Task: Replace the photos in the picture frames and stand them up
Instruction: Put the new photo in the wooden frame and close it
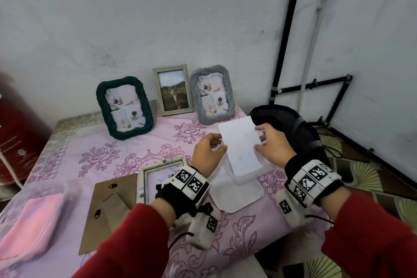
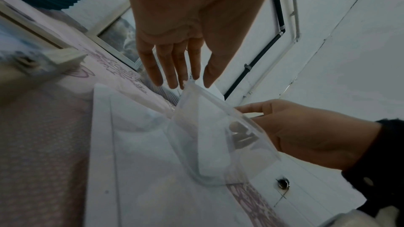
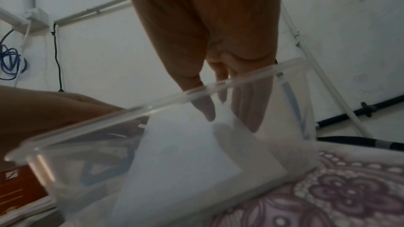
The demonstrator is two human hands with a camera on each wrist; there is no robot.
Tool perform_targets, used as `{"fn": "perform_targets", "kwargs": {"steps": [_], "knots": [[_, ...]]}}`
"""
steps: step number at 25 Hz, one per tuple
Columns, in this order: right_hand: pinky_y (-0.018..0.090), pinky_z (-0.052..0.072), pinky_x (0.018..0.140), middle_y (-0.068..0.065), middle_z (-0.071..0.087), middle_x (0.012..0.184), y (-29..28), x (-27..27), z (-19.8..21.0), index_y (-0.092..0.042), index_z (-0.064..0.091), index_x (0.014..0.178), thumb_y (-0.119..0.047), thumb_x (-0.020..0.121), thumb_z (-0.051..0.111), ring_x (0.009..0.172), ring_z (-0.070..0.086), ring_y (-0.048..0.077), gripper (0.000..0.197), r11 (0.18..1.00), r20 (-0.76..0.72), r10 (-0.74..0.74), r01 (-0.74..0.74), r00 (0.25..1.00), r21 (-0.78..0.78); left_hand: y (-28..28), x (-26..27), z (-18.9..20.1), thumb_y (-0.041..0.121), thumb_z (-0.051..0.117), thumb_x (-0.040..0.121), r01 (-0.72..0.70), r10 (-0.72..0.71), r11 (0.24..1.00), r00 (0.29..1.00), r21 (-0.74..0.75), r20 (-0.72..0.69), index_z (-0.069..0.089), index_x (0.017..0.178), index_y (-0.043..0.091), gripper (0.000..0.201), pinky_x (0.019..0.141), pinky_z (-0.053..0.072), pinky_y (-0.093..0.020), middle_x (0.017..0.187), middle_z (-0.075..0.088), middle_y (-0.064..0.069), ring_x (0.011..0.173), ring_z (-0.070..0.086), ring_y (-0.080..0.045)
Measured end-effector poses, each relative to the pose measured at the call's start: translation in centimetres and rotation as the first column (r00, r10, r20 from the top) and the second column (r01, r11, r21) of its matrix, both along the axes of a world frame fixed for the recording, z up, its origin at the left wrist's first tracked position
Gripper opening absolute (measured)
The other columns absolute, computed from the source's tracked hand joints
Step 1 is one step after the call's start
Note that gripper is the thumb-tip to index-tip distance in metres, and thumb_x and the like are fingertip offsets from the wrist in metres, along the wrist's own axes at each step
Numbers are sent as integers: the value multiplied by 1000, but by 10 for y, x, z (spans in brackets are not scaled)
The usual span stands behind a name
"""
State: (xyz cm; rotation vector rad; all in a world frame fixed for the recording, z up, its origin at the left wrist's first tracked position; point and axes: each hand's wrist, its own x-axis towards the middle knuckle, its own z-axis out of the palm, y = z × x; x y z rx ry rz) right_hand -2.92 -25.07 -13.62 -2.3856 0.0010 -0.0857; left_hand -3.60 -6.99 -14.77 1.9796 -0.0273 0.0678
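Observation:
Both hands hold a white photo (image 1: 240,146), blank back towards me, standing slanted in a clear plastic box (image 1: 244,179) that rests on its lid (image 1: 237,198). My left hand (image 1: 222,142) pinches the photo's left edge and my right hand (image 1: 258,137) pinches its right edge. In the right wrist view the fingers (image 3: 205,108) lie on the photo (image 3: 186,153) behind the box wall (image 3: 290,127). An opened wooden frame (image 1: 144,178) lies flat near my left wrist, its cardboard backing (image 1: 108,205) beside it. A green frame (image 1: 125,107), a wooden frame (image 1: 173,89) and a grey frame (image 1: 212,93) stand against the wall.
The table wears a pink flowered cloth (image 1: 101,153). A pink bundle in a clear pouch (image 1: 29,221) lies at the front left, a red cylinder (image 1: 20,128) stands off the left side. A black bag (image 1: 291,128) sits past the right edge, near black pipes (image 1: 286,29).

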Motion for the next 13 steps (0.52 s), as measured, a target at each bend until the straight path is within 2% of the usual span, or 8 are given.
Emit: {"fn": "perform_targets", "kwargs": {"steps": [2,3,6,7,10,12,13], "knots": [[36,47,89,19,62,104,0,1,1,-3,48,126,1,81,64,87,56,25,48,997,59,-51,47,997,63,-1,-1,3,2,63,84,-10,12,999,999,-50,41,58,115,3,32,92,46,-26,109,64,-13,97,58,-17],[32,48,84,16,61,97,0,1,3,-3,52,122,1,80,66,82,55,22,45,994,90,-72,64,993,88,-1,-2,4,1,63,83,-9,14,997,998,-71,62,57,115,3,33,90,47,-26,107,64,-13,94,58,-15],[7,40,60,2,54,76,-1,1,10,-4,59,106,1,78,70,63,49,10,31,980,162,-125,96,979,174,0,-2,11,-2,62,83,-7,22,992,993,-127,119,57,119,3,36,81,48,-23,96,63,-7,87,58,-13],[4,39,56,0,52,71,0,1,13,-4,59,102,2,77,70,60,47,8,28,974,184,-136,97,973,207,0,-2,14,-3,61,83,-7,27,989,990,-145,137,56,119,2,37,77,48,-19,94,62,-5,83,58,-13],[8,39,59,6,56,72,4,1,24,-6,59,101,1,78,69,62,48,12,26,961,250,-132,61,959,271,3,-1,22,-5,58,85,8,33,975,983,-220,181,54,123,3,39,66,50,-9,97,62,-5,76,58,-6],[18,43,65,12,59,77,9,-1,33,-8,58,104,-1,80,68,65,50,15,27,949,288,-120,25,950,314,6,-1,29,-5,58,85,21,36,961,979,-275,201,52,127,6,43,63,49,-8,101,61,-3,78,57,-3],[20,43,65,11,60,77,12,-2,36,-9,58,105,-1,81,67,65,51,15,27,943,306,-114,6,945,333,8,-2,32,-4,58,86,28,38,954,976,-297,213,51,129,7,46,62,48,-7,99,60,-1,78,57,-3]]}}
